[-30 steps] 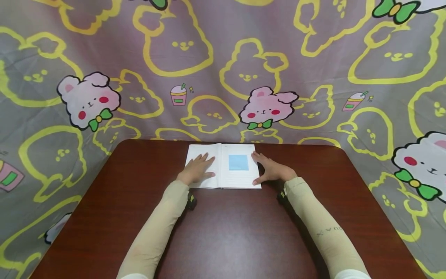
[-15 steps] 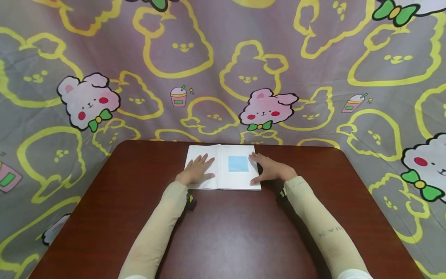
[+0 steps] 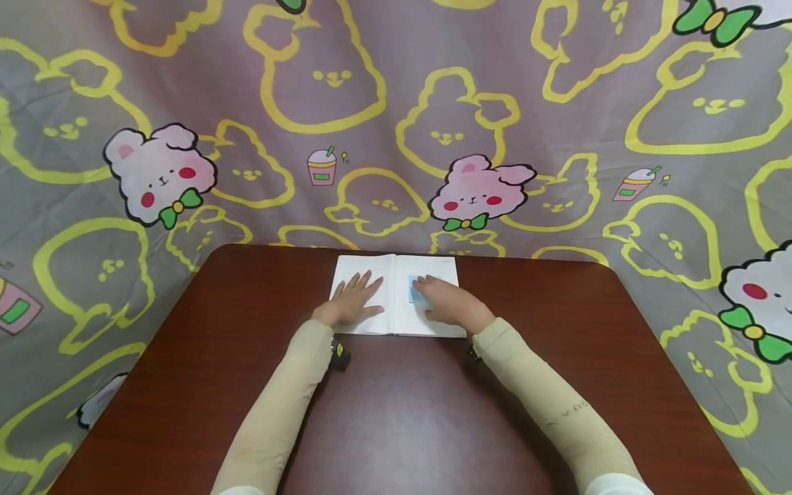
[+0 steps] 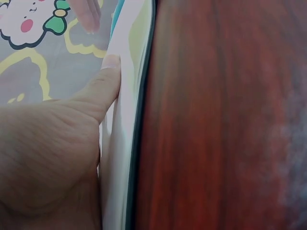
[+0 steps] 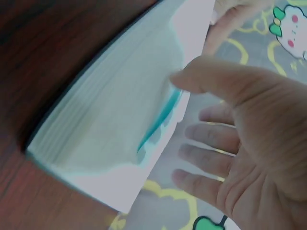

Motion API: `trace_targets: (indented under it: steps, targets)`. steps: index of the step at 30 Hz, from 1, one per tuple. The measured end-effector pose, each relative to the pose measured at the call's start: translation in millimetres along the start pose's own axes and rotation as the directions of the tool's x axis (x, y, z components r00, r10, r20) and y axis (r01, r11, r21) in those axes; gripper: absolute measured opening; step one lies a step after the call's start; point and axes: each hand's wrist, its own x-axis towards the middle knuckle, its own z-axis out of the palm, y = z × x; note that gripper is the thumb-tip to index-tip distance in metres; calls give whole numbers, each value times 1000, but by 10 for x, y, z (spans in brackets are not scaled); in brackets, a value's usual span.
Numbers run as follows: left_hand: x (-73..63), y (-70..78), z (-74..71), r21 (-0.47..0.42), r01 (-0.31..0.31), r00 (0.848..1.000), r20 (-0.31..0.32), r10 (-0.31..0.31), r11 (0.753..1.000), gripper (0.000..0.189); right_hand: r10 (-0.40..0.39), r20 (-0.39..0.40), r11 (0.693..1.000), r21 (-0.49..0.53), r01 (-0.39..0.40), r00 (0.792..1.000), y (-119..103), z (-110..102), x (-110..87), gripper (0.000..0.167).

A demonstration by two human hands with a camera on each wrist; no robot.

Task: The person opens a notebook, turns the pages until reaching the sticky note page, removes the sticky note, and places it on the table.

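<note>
An open notebook (image 3: pixel 405 322) with white pages and a dark cover edge lies near the table's far edge. On its right page is a square blue sticky note (image 3: pixel 412 294), partly covered in the head view by my right hand (image 3: pixel 450 302). That hand's fingers are extended over the note; in the right wrist view they appear slightly above the page, with the thumb (image 5: pixel 206 79) near the note's edge. My left hand (image 3: pixel 351 302) rests on the left page with spread fingers, and its thumb (image 4: pixel 108 79) lies on the paper in the left wrist view.
The dark reddish-brown table (image 3: pixel 396 412) extends around the notebook and toward the person. Behind it hangs a grey cloth (image 3: pixel 383 144) with yellow outlines and rabbit faces. A small dark device (image 3: pixel 339 354) is strapped at the left wrist.
My right hand has moved left from the notebook's right edge to above the blue sticky note, now covering part of it. The left hand has stayed on the left page.
</note>
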Motion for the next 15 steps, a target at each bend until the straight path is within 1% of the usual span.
trace_targets:
  steps: [2, 5, 8, 10, 12, 15]
  targets:
    - [2, 2, -13, 13, 1, 1000, 4, -2, 1000, 73, 1, -9, 999, -48, -1, 1000, -61, 7, 29, 61]
    - [18, -5, -10, 34, -3, 1000, -1, 3, 999, 73, 11, -24, 996, -88, -13, 1000, -120, 40, 58, 54]
    - [24, -11, -4, 33, -11, 1000, -12, 11, 999, 73, 21, -24, 995, -99, -23, 999, -157, 91, 79, 41]
    - [25, -14, -1, 31, -9, 1000, -11, 9, 999, 73, 7, -30, 993, -119, -11, 1000, -176, 127, 92, 32]
    - [19, -15, -4, 28, -2, 1000, -2, 2, 1000, 74, -12, -53, 991, -136, 4, 999, -194, 152, 102, 25]
    - [22, -20, -10, 25, 3, 1000, 6, -3, 1000, 74, -30, -118, 989, -144, 13, 993, -211, 171, 116, 18]
